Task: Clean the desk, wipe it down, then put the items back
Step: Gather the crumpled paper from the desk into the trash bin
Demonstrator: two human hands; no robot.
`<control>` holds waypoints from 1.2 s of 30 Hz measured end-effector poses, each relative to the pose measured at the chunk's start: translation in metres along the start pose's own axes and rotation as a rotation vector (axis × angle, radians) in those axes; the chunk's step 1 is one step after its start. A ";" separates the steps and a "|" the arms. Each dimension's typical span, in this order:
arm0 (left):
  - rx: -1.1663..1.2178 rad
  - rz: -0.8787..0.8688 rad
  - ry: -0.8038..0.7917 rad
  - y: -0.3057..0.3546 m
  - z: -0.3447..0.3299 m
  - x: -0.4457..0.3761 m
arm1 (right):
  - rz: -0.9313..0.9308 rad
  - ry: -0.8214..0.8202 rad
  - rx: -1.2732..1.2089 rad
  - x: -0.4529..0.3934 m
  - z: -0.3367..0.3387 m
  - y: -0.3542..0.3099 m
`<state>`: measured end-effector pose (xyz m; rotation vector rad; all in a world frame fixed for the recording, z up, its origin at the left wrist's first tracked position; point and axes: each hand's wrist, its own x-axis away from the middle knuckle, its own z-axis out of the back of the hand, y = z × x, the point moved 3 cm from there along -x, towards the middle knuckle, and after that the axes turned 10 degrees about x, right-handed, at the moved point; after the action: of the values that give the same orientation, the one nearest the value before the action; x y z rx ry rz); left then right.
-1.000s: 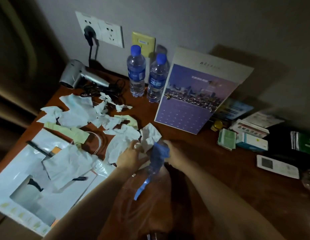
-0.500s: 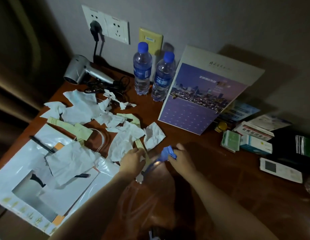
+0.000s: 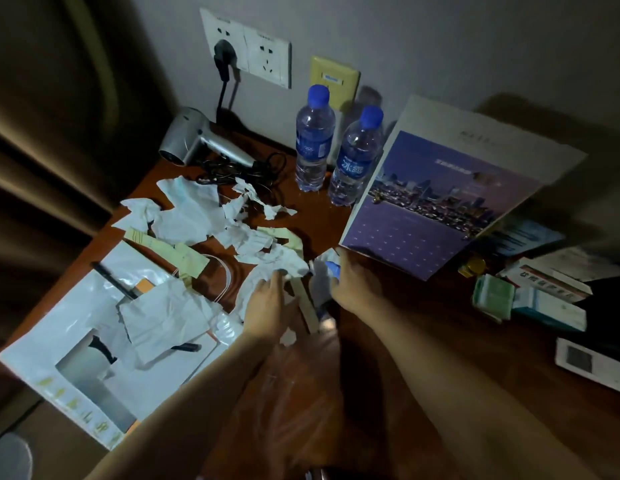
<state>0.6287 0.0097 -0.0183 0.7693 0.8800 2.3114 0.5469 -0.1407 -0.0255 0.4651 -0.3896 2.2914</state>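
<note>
Head view: both hands gather paper scraps at the middle of a cluttered wooden desk (image 3: 440, 341).

From the left, a white printed bag (image 3: 76, 341) lies flat with a black pen (image 3: 112, 280) on it, torn white and pale green paper scraps (image 3: 197, 220) spread beyond it, and a silver hair dryer (image 3: 197, 142) rests by the wall with its cord plugged in. The left hand (image 3: 267, 306) lies on a crumpled white scrap (image 3: 284, 263), fingers bent over it. The right hand (image 3: 353, 282) is curled round a blue and white scrap (image 3: 327, 268), above a clear plastic bag (image 3: 301, 393). Two water bottles (image 3: 315, 140) stand behind, just beside a leaning purple calendar (image 3: 440, 202); small boxes (image 3: 544, 292) sit at the right.
</note>
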 end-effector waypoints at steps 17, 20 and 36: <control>0.014 -0.053 0.140 -0.014 0.017 -0.010 | -0.022 0.050 -0.382 0.024 -0.011 0.008; 0.017 -0.053 0.148 -0.012 0.020 -0.008 | 0.039 0.050 -0.342 0.025 -0.002 -0.003; -0.005 0.062 0.009 -0.016 0.005 -0.002 | -0.141 -0.051 -0.555 0.039 -0.031 -0.024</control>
<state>0.6380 0.0203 -0.0279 0.7951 0.8658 2.3717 0.5326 -0.0874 -0.0321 0.2566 -0.9516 1.9283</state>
